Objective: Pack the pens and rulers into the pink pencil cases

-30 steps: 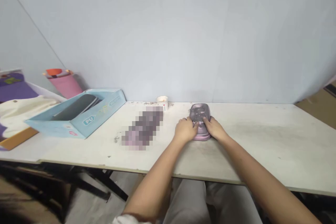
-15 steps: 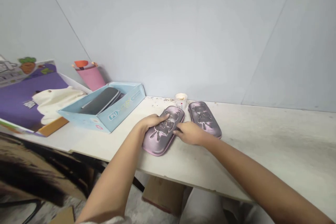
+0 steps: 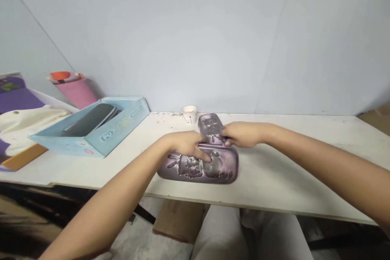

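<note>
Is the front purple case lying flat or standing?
Flat: the embossed purple oblong case lies face-up on the white table, beneath the left hand.

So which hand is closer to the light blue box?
The left hand is nearer, just right of the light blue box, resting on a purple embossed case. The right hand is farther right, beyond the left.

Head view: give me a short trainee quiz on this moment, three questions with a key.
1. True or false: the left hand rests on the embossed pencil case lying crosswise nearest the person.
2. Which stands nearer the wall: the small paper cup or that case?
3. What colour is the open box holding a dark grey case?

Key: 1. True. 2. The paper cup. 3. Light blue.
</note>
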Action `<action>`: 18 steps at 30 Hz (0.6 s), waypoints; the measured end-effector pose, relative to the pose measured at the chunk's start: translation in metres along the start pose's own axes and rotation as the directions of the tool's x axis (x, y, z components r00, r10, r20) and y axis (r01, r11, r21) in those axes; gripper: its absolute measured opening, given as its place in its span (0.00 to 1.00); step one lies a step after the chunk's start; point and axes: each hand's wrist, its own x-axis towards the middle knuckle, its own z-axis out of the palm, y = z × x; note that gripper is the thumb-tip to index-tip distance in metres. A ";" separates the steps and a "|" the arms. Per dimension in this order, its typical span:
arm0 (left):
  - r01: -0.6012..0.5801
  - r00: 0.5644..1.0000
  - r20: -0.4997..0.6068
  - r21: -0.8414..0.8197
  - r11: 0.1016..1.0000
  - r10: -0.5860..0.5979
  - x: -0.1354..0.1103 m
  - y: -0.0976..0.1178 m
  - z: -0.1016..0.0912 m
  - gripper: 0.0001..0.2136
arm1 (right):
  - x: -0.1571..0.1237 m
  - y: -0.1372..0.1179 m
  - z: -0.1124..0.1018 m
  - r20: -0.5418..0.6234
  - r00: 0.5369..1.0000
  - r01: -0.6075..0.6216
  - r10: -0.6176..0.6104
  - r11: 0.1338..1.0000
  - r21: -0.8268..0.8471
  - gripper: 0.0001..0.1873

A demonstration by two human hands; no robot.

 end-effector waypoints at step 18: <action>-0.474 0.760 -0.049 -0.725 -0.501 -0.648 0.195 0.141 0.085 0.28 | -0.153 0.026 0.067 -0.772 0.489 -0.812 0.406 0.534 -0.234 0.11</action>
